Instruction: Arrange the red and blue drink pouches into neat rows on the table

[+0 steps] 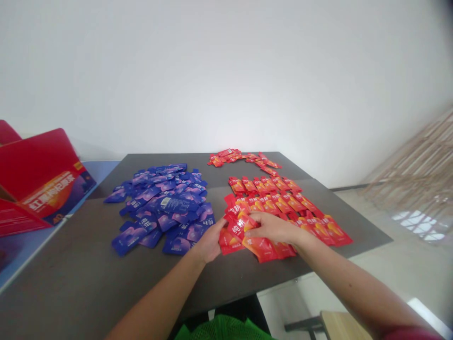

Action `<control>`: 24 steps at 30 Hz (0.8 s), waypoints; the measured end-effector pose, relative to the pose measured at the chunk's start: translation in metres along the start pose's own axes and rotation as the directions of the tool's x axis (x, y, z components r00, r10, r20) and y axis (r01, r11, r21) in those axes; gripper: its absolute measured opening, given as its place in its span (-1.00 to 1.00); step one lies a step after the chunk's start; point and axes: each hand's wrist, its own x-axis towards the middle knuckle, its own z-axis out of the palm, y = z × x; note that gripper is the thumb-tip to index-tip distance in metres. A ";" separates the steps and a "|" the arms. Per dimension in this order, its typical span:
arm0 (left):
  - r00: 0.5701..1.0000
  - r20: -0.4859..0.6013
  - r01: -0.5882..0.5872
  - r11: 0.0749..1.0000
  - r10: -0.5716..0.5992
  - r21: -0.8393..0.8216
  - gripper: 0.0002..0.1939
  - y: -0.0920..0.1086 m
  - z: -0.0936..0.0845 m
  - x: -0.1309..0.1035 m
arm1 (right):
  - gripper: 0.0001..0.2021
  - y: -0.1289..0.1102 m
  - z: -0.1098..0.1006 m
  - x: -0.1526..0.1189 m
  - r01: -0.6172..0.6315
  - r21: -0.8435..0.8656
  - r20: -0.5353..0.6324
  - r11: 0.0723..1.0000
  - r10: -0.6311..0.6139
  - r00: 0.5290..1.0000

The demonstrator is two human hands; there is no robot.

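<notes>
Red-and-orange pouches with caps lie in overlapping rows (279,204) on the right half of the dark table (141,288). Over the near left end of these rows, my left hand (211,242) is closed at the edge of a red pouch (236,225). My right hand (274,227) pinches the same pouch from the right, its fingertips on the printed front. More red pouches lie under and beside both hands, partly covered by them. Left of my left hand is a loose heap of blue-purple pouches (166,198), close to it.
Scattered red pouches (226,157) lie at the table's far edge, near the white wall (226,75). An open red carton (42,184) stands on a blue surface (21,255) to the left. A wooden stool top (343,326) shows below the table at right.
</notes>
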 end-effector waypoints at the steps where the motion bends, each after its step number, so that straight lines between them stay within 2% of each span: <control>1: 1.000 -0.014 0.001 1.000 -0.001 -0.002 -0.67 0.000 0.000 -0.001 | -0.77 0.000 0.000 0.000 -0.006 -0.015 -0.011 1.000 0.006 1.000; 7: 0.998 -0.060 -0.026 0.997 0.030 0.070 -0.68 -0.006 -0.004 -0.001 | -0.83 -0.006 0.001 0.004 -0.032 -0.039 -0.027 0.999 0.031 0.999; 12: 0.995 -0.092 -0.033 0.999 0.030 -0.030 -0.55 -0.005 -0.003 0.002 | -0.84 -0.006 0.002 0.008 -0.055 -0.063 -0.046 0.997 0.052 0.998; 17: 0.993 -0.117 -0.015 1.000 0.013 -0.017 -0.64 -0.005 -0.002 0.001 | -0.84 -0.003 -0.003 0.010 0.004 -0.027 0.013 1.000 -0.003 1.000; 20: 0.997 -0.073 0.003 1.000 0.000 0.030 -0.70 -0.005 -0.002 -0.001 | -0.82 -0.002 -0.003 0.010 0.027 0.011 0.047 1.000 -0.028 0.998; 24: 0.996 -0.079 -0.025 0.997 0.031 0.077 -0.72 -0.005 -0.001 -0.002 | -0.82 -0.002 -0.002 0.009 0.054 0.084 0.016 0.995 -0.055 0.998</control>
